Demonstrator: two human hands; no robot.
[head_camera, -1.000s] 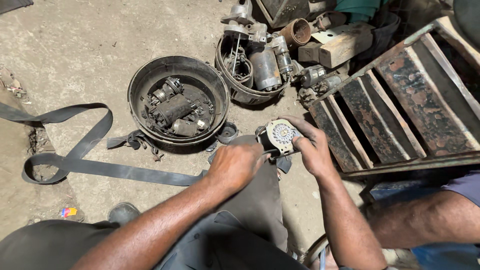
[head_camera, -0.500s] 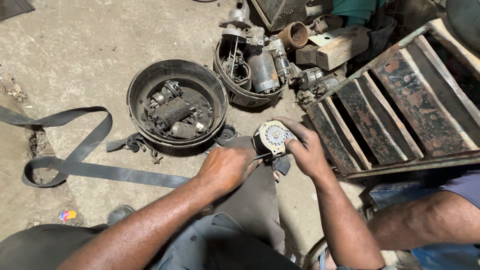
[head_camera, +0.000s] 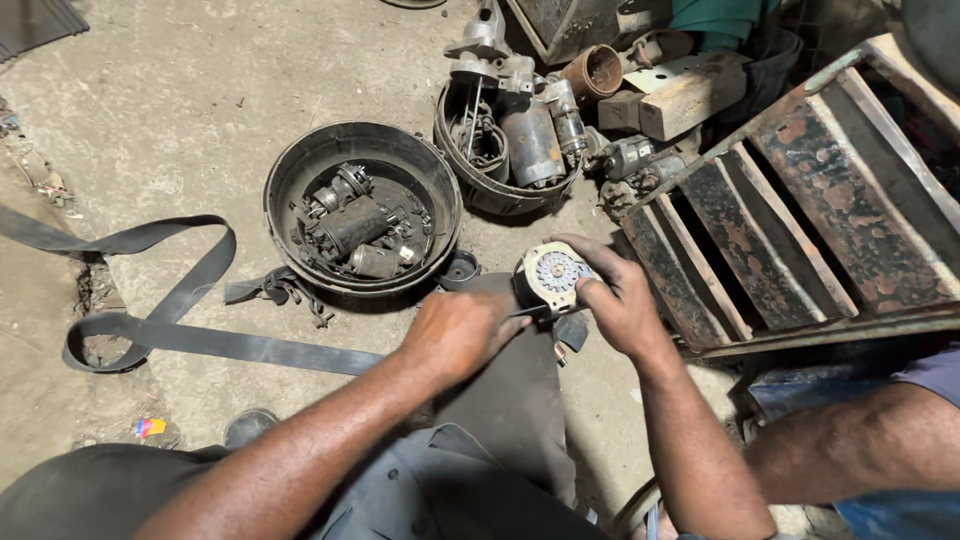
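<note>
Concrete floor w/ parts tubs (head_camera: 300, 170); both hands' fingers clamped: right hand (head_camera: 612, 300) on round motor part (head_camera: 548, 274), left hand (head_camera: 462, 332) on tool (head_camera: 530, 312).

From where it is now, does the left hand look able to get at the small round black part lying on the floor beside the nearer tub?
Probably yes. The left hand sits just below the small round black part, with only bare floor and trouser cloth between them. But it appears to be holding a thin tool against the round motor part, so it isn't free.

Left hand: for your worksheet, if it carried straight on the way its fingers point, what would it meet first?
Probably the round motor part held by the right hand; the left hand points right at it, nearly touching.
</note>
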